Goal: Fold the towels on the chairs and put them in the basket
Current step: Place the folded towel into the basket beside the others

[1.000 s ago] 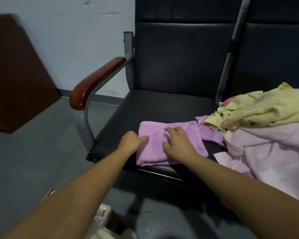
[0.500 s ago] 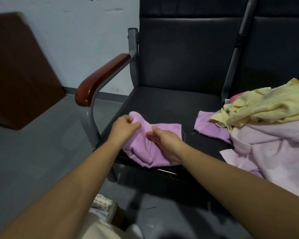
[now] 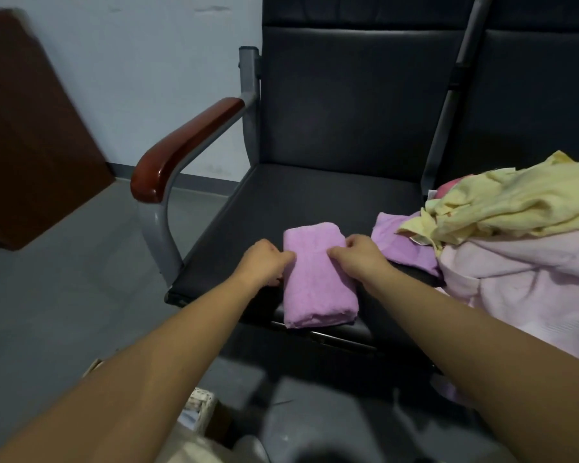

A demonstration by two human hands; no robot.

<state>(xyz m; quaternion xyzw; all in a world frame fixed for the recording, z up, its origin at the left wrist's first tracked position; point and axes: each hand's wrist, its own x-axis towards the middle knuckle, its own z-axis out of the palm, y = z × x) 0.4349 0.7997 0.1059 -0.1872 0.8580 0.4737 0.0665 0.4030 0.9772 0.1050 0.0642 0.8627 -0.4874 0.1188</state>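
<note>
Your way is open over the black padded chair seat (image 3: 315,202). A rumpled yellow-and-pink towel heap (image 3: 515,248) blocks the right, a glossy red-brown wooden armrest (image 3: 184,152) the left.

Basket (image 3: 201,407) mostly hidden behind left forearm (image 3: 154,372).

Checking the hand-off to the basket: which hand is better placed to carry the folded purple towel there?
Left, probably. The left grip holds the left edge of the folded purple towel, and the basket shows low left, under that arm. The right grip sits on the far side, beside the unfolded pile.
</note>
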